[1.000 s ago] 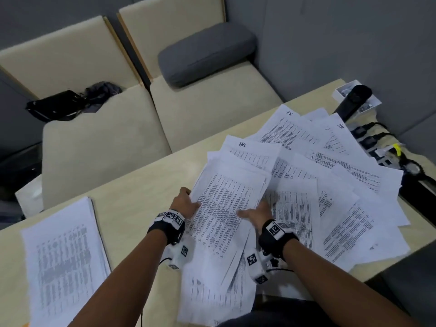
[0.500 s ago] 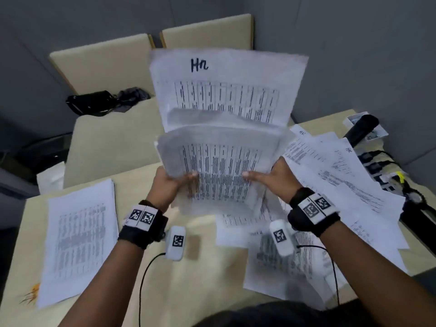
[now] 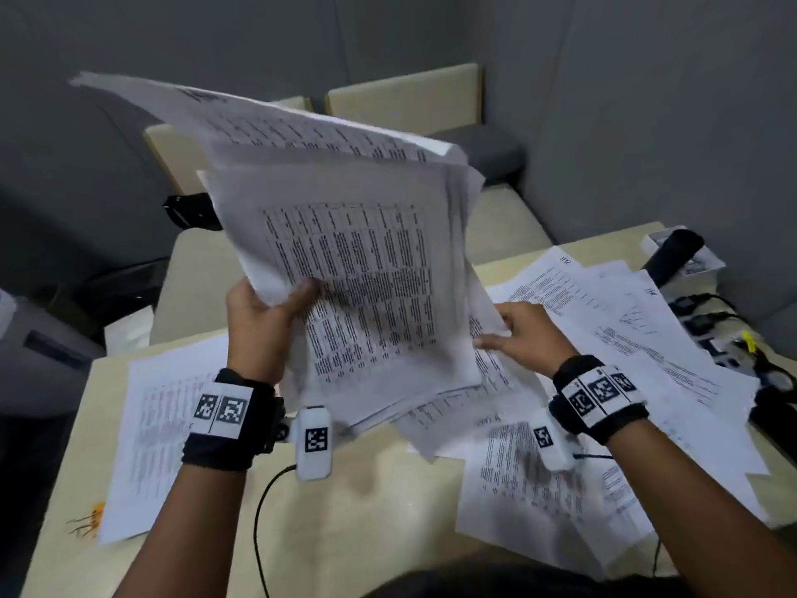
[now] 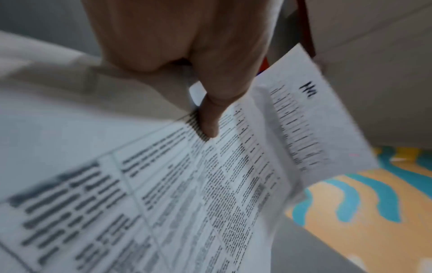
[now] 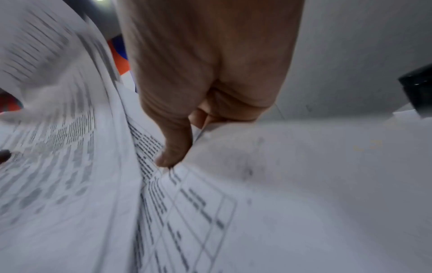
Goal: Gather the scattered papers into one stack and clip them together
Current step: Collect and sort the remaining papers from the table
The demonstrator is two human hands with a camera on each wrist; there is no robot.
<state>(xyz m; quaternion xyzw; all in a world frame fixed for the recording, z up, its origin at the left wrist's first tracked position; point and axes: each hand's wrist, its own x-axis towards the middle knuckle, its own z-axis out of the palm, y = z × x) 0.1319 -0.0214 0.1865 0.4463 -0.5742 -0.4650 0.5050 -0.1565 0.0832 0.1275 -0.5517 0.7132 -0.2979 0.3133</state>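
- Swinging across the middle of the frame, the lifted bundle of papers (image 3: pixel 362 269) tilts toward the upper left, where half a second ago it stood nearly upright, square to the viewer.
- The left hand (image 3: pixel 263 321) grips the bundle's lower left corner; in the left wrist view its thumb (image 4: pixel 210 118) presses down on the printed face with the other fingers hidden behind the sheets.
- The right hand (image 3: pixel 522 334), which was gripping the bundle's right edge half a second ago, now sits lower at centre right, fingers reaching onto the loose sheets (image 3: pixel 625 338); the right wrist view is blurred but shows its thumb (image 5: pixel 175 147) pinching a sheet edge, so it appears to be closing on another page.
- So the bundle seems to ride in one hand while the other starts the next pickup.
- Many sheets lie fanned over the right of the tabletop (image 3: pixel 366 511), and a separate pile (image 3: pixel 159 433) rests at lower left.
- The gathering looks roughly midway; no clip is visible anywhere, and the held sheets are uneven at their edges, so squaring is needed before clipping.
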